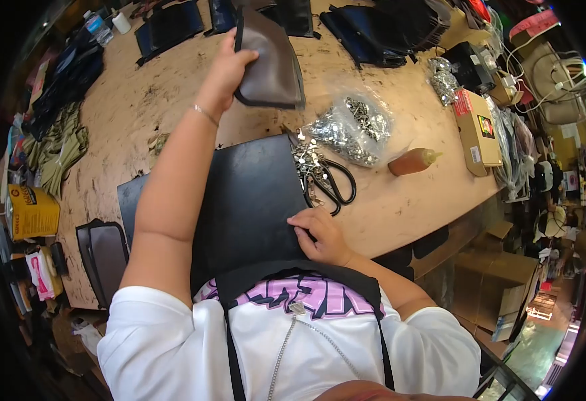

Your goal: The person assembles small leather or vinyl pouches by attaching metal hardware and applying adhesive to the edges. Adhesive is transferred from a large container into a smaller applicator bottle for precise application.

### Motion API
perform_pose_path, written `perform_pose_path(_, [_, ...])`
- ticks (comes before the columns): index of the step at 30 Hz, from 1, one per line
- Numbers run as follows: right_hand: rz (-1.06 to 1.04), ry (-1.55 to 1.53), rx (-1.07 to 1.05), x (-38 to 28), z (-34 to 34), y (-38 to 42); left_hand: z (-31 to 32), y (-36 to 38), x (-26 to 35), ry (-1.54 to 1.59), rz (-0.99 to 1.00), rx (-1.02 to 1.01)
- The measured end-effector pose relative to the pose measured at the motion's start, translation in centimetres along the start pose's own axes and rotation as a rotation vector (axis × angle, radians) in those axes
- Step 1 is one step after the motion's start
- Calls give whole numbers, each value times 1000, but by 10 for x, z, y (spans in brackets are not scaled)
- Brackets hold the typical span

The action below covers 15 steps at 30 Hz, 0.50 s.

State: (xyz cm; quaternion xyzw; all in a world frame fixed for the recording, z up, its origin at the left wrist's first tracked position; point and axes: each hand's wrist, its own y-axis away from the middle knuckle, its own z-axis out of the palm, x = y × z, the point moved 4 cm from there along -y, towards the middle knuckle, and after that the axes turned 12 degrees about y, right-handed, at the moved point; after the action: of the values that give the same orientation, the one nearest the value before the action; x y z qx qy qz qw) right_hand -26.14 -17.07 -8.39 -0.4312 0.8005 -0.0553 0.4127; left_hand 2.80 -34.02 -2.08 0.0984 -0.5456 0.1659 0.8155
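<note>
My left hand (228,70) reaches far forward and grips a brown leather-like pouch piece (271,63) with black edging, thumb on top. It is held at a tilt above the table. A wide black sheet (249,180) lies in front of my body, partly under my left forearm. My right hand (323,237) rests at its right edge with fingers curled together; whatever they hold, if anything, is hidden. Just beyond that hand lie black-handled scissors (346,182) and a loose heap of small metal fittings (309,160).
A clear plastic bag of metal fittings (356,127) and a brown squeeze bottle (413,162) are right of the scissors. Stacked dark pieces (386,30) lie at the back. A cardboard box (478,134) stands at the right edge, a yellow tin (32,212) at left.
</note>
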Motion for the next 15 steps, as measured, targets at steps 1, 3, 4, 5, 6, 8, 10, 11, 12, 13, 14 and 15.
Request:
perform_pose_path(1, [-14,-2,-1,0,0,-1,2,-19,-2,-39,13,-13])
perform_pose_path(3, [-5,-26,-25,3,0,0,0,-60,-8,-118,37,-43])
perform_pose_path(4, [-3,-37,-33,4,0,0,-2,-81,-11,-139,54,-15])
perform_pose_path(5, [13,-29,-56,3,-1,0,-1,-99,-11,-133,75,22])
perform_pose_path(6, [10,-28,-62,5,-1,0,-1,-118,-11,-129,94,58])
perform_pose_path(8, [4,-24,-83,7,0,1,5,-156,0,-69,97,-61])
perform_pose_path(10, [9,-32,-73,7,0,2,6,-185,6,-62,176,-34])
perform_pose_path(11, [9,-37,-71,8,0,1,8,-186,8,-76,86,0])
perform_pose_path(12, [12,-38,-67,9,0,1,9,-184,13,-90,-6,36])
perform_pose_path(13, [15,-42,-67,8,-1,0,13,-176,17,-102,11,26])
perform_pose_path(14, [18,-50,-70,8,-1,0,18,-162,18,-116,28,19])
perform_pose_path(15, [20,-56,-70,7,-1,0,18,-152,18,-131,45,14])
